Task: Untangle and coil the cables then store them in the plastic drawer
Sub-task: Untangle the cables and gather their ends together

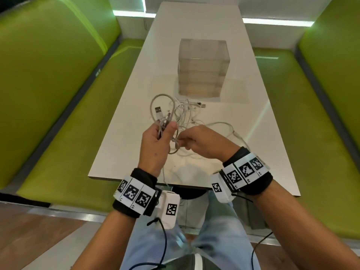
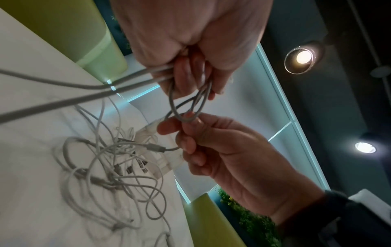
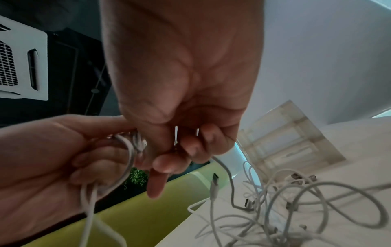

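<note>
A tangle of white cables (image 1: pixel 187 114) lies on the white table (image 1: pixel 194 36), in front of a clear plastic drawer unit (image 1: pixel 202 69). My left hand (image 1: pixel 157 141) grips a bundle of grey cable loops (image 2: pixel 190 100), with a USB plug (image 1: pixel 158 111) sticking up above it. Just to its right, my right hand (image 1: pixel 202 143) pinches one strand of that cable (image 2: pixel 186 118) between thumb and fingers. Both hands hover above the table's near end. In the right wrist view the right hand (image 3: pixel 180 150) pinches a cable (image 3: pixel 224 168) that trails down to the pile (image 3: pixel 296 208).
Green upholstered benches (image 1: pixel 48 84) run along both sides of the table. The drawer unit (image 3: pixel 292 133) stands closed mid-table. One cable (image 1: pixel 233 131) trails toward the table's right side. The table's near edge (image 1: pixel 155 181) lies just under my wrists.
</note>
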`<action>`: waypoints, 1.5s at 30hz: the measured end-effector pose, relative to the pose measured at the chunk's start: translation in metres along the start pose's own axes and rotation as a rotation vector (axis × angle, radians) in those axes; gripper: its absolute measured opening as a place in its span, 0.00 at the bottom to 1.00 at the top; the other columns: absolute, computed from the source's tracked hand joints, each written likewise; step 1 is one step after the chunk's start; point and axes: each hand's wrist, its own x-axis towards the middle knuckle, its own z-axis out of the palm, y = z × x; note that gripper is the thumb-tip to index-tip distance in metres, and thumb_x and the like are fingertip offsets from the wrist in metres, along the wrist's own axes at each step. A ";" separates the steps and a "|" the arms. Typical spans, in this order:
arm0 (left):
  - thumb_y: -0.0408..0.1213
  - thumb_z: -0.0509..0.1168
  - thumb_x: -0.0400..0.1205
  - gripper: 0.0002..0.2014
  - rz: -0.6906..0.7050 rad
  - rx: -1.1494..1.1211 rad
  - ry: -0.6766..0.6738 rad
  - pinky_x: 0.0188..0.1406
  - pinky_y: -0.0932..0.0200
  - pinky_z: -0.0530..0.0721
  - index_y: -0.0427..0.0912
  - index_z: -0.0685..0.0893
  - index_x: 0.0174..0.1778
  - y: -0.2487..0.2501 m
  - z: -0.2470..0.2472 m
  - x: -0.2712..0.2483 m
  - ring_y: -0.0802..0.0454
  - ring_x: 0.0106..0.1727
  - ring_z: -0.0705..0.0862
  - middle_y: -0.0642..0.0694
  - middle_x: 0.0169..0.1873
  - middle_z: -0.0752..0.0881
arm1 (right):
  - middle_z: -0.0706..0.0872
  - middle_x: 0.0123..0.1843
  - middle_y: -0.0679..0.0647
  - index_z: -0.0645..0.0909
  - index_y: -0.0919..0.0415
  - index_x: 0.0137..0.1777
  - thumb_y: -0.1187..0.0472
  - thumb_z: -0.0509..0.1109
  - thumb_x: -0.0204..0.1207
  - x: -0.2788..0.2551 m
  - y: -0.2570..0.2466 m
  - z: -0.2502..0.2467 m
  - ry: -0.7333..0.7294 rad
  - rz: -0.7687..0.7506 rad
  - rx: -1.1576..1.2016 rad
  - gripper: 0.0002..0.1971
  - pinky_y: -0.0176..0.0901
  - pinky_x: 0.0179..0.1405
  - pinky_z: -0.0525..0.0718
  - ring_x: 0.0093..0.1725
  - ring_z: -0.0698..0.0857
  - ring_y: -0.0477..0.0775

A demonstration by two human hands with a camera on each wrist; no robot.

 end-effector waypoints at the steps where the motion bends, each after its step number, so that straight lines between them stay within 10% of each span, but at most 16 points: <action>1: 0.36 0.63 0.84 0.09 0.007 -0.045 0.030 0.19 0.67 0.65 0.42 0.81 0.37 0.002 -0.002 0.001 0.62 0.19 0.65 0.59 0.17 0.72 | 0.77 0.31 0.34 0.86 0.61 0.47 0.64 0.63 0.80 -0.001 0.001 0.002 0.002 0.018 0.036 0.09 0.27 0.35 0.72 0.32 0.76 0.34; 6: 0.38 0.58 0.87 0.13 0.044 -0.382 0.223 0.17 0.66 0.62 0.43 0.76 0.35 0.023 -0.034 0.012 0.62 0.20 0.62 0.57 0.20 0.70 | 0.82 0.38 0.47 0.85 0.63 0.45 0.67 0.61 0.80 -0.003 0.036 0.003 0.062 0.160 0.103 0.10 0.24 0.35 0.72 0.36 0.78 0.41; 10: 0.43 0.59 0.87 0.15 0.111 -0.403 0.359 0.19 0.63 0.61 0.45 0.76 0.34 0.032 -0.067 0.018 0.58 0.22 0.61 0.54 0.20 0.67 | 0.83 0.42 0.53 0.86 0.66 0.43 0.68 0.63 0.79 -0.002 0.061 -0.001 0.177 0.245 0.139 0.10 0.40 0.45 0.75 0.37 0.79 0.45; 17: 0.41 0.63 0.84 0.11 0.024 -0.014 0.128 0.18 0.64 0.66 0.46 0.75 0.36 0.006 -0.040 0.012 0.60 0.21 0.64 0.57 0.21 0.69 | 0.88 0.46 0.60 0.89 0.65 0.50 0.64 0.67 0.79 0.008 0.038 -0.009 0.347 0.115 0.093 0.09 0.47 0.52 0.80 0.47 0.84 0.55; 23: 0.35 0.66 0.83 0.10 -0.017 0.025 -0.037 0.21 0.68 0.69 0.43 0.77 0.35 0.003 0.006 0.001 0.63 0.20 0.69 0.59 0.17 0.74 | 0.90 0.44 0.55 0.87 0.60 0.47 0.59 0.63 0.81 -0.010 -0.017 -0.005 -0.010 0.005 -0.125 0.11 0.51 0.47 0.81 0.45 0.85 0.56; 27: 0.38 0.67 0.82 0.14 -0.098 0.048 -0.157 0.20 0.66 0.67 0.39 0.77 0.32 0.003 -0.002 -0.001 0.59 0.20 0.67 0.54 0.17 0.71 | 0.87 0.33 0.50 0.83 0.65 0.44 0.57 0.60 0.84 -0.026 -0.030 -0.011 -0.165 0.060 0.136 0.15 0.29 0.38 0.76 0.30 0.80 0.37; 30: 0.37 0.67 0.82 0.15 -0.140 0.061 -0.235 0.17 0.66 0.65 0.40 0.77 0.29 0.006 -0.010 -0.002 0.58 0.18 0.66 0.53 0.16 0.72 | 0.90 0.36 0.53 0.81 0.65 0.53 0.57 0.59 0.85 -0.032 -0.035 -0.009 -0.208 0.083 0.313 0.13 0.33 0.32 0.78 0.23 0.77 0.41; 36: 0.35 0.68 0.81 0.09 -0.072 0.032 -0.170 0.17 0.66 0.63 0.41 0.80 0.35 0.004 -0.021 -0.004 0.58 0.18 0.62 0.57 0.18 0.68 | 0.90 0.40 0.60 0.68 0.61 0.60 0.60 0.57 0.85 -0.043 -0.029 0.018 -0.321 0.161 0.598 0.08 0.36 0.24 0.77 0.24 0.80 0.50; 45: 0.39 0.68 0.80 0.20 -0.056 -0.013 -0.121 0.18 0.64 0.60 0.20 0.74 0.44 -0.001 -0.030 -0.002 0.56 0.21 0.57 0.53 0.21 0.61 | 0.86 0.40 0.56 0.75 0.65 0.55 0.65 0.55 0.85 -0.065 -0.009 0.071 -0.520 0.303 0.639 0.07 0.37 0.27 0.80 0.26 0.82 0.46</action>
